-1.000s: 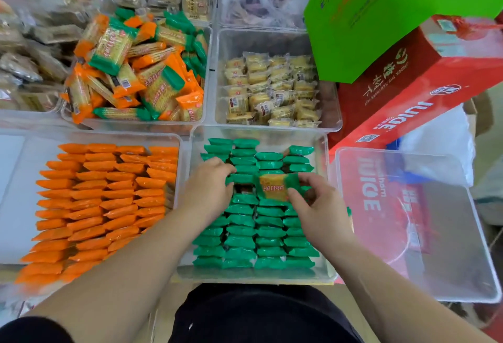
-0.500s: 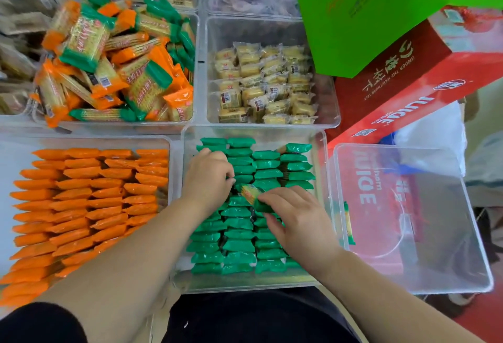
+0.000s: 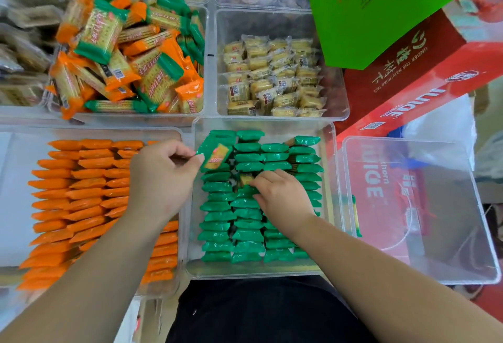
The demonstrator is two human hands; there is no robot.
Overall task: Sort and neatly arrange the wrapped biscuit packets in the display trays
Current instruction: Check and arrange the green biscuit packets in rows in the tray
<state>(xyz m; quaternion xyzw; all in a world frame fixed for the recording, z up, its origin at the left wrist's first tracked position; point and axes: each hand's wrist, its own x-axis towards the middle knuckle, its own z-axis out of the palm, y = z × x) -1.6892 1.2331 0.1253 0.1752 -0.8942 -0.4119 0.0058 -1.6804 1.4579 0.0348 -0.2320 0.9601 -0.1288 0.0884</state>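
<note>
Head view: your L hand (image 3: 163,176) pinches the green packet (image 3: 216,156) by its left end, at far-left of the green tray (image 3: 258,270). Long axis tilts far-right, across the rows. R hand (image 3: 283,195) curled onto a mid-row packet (image 3: 246,179); grip unclear.

The left hand (image 3: 160,176) has left the packed rows and now pinches a green packet (image 3: 216,156) by one end, tilted face-up over the far-left corner of the green tray (image 3: 333,152). The right hand (image 3: 283,195) has pushed its second packet (image 3: 246,179), held flat above the rows a second ago, down into the middle row, gripping it by the fingertips.
</note>
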